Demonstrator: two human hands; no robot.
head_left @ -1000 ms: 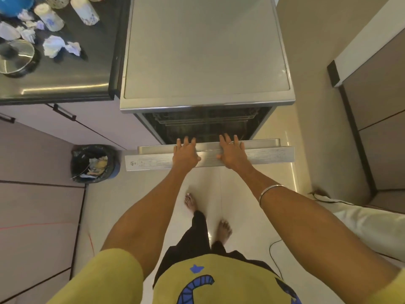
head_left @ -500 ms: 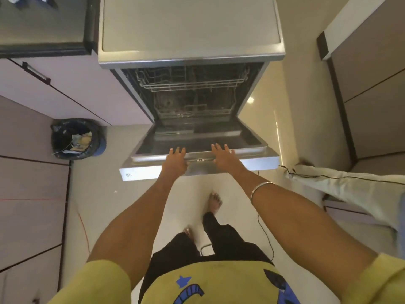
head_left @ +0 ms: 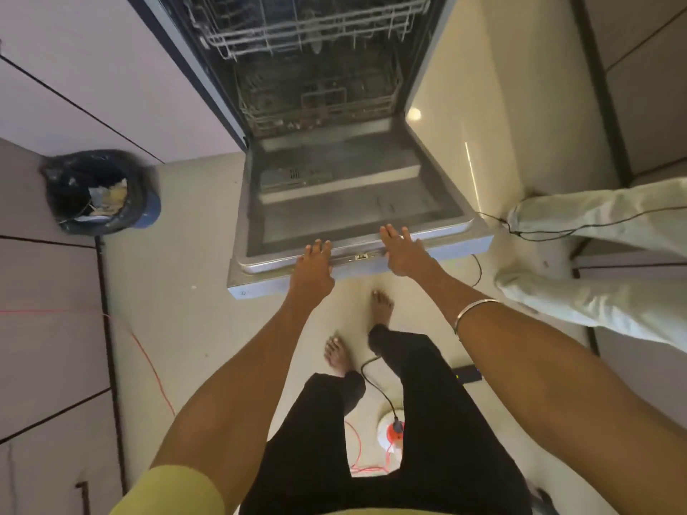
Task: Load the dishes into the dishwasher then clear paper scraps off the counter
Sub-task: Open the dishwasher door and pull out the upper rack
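Head view, looking steeply down at an open dishwasher (head_left: 327, 105). Its door (head_left: 345, 206) is lowered almost flat and projects toward the person, the grey inner face turned up. Inside the cabinet two wire racks are visible: an upper rack (head_left: 308, 35) near the top of the frame and a lower rack (head_left: 319, 94) behind the door hinge. No dishes can be made out in either rack, though the interior is dark.

Both arms reach forward to the door's near edge. The left hand (head_left: 314, 271) lies palm down over the edge left of the central latch (head_left: 360, 256), fingers extended onto the rim; its grip is flat and loose, pressing on the door rather than closed round it. The right hand (head_left: 403, 252) lies likewise just right of the latch, fingers spread and straight, its grip equally open and resting on the rim. A metal bangle (head_left: 474, 312) circles the right forearm.

To the left of the door, on the floor (head_left: 178, 291), stands a bin (head_left: 98, 193) lined with a black bag and holding rubbish. The person's bare feet stand on the floor below the door edge. An orange cable (head_left: 148, 358) and a black cable (head_left: 375, 377) trail across the floor. At right, pale-trousered legs (head_left: 594, 262) of a second person enter the frame.
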